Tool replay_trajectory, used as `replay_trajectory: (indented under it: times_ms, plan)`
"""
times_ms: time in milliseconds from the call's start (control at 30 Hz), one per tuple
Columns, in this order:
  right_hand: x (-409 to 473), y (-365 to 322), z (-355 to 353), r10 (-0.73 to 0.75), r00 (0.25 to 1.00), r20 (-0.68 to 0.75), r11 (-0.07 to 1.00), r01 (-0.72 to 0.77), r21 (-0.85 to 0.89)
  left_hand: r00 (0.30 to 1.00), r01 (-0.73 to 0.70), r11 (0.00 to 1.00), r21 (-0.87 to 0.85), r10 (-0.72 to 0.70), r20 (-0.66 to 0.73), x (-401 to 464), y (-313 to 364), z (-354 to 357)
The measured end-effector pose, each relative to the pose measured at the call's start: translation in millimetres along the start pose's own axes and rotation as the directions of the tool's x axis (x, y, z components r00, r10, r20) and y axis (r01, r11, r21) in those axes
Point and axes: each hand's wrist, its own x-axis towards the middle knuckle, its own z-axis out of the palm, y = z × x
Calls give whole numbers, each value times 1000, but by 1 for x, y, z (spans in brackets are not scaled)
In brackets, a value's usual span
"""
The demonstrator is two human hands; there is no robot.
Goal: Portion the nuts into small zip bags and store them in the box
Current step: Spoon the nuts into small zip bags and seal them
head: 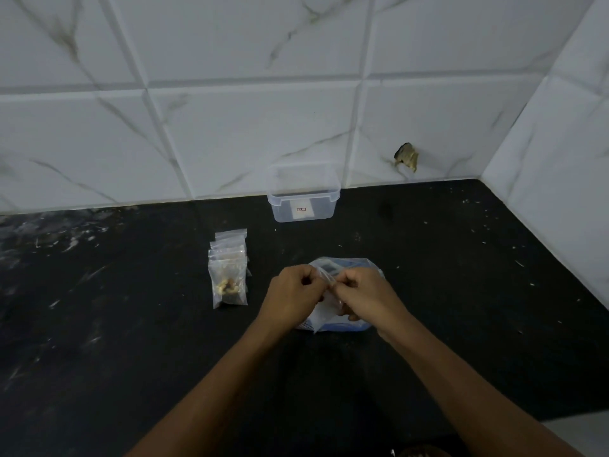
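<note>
Both pinched on small clear thin-film zip bag (324, 300) over blue-white nut pouch (359, 324) on black desk (131, 341), left hand (293, 291) and right hand (364, 293) at mouth; probably light, floppy, slippery; best gripped at stiffer zip strip.

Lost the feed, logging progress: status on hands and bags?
Left hand and right hand both pinch a small zip bag over the nut pack. Filled bags stacked left. Box open; path clear.
</note>
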Motion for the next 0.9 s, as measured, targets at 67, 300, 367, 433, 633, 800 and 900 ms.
replay_trajectory:
  times_ms: [67,300,367,433,633,800,900]
  plan:
    - [1,1,-5,-103,988,-117,968,72,-241,1000,-28,981,194,29,0,3,5,-5]
    - [-7,-6,-12,-248,947,-206,867,122,-482,983,-90,838,538,-12,184,13,29,-23]
    - [-8,-10,-17,-244,948,-204,865,118,-487,982,-97,891,444,13,190,13,30,-26]
    - [-8,-14,-25,-223,954,-202,879,107,-465,981,-153,944,292,110,158,11,29,-26]
    - [-5,-29,-39,-206,958,-198,915,117,-387,921,-275,958,79,239,306,13,14,-2]
    - [-1,-24,-41,-165,972,-168,941,105,-320,942,-296,955,-27,297,156,14,5,8]
    - [4,-15,-45,-112,977,-180,975,73,-212,953,-278,954,-111,288,88,14,-3,6]
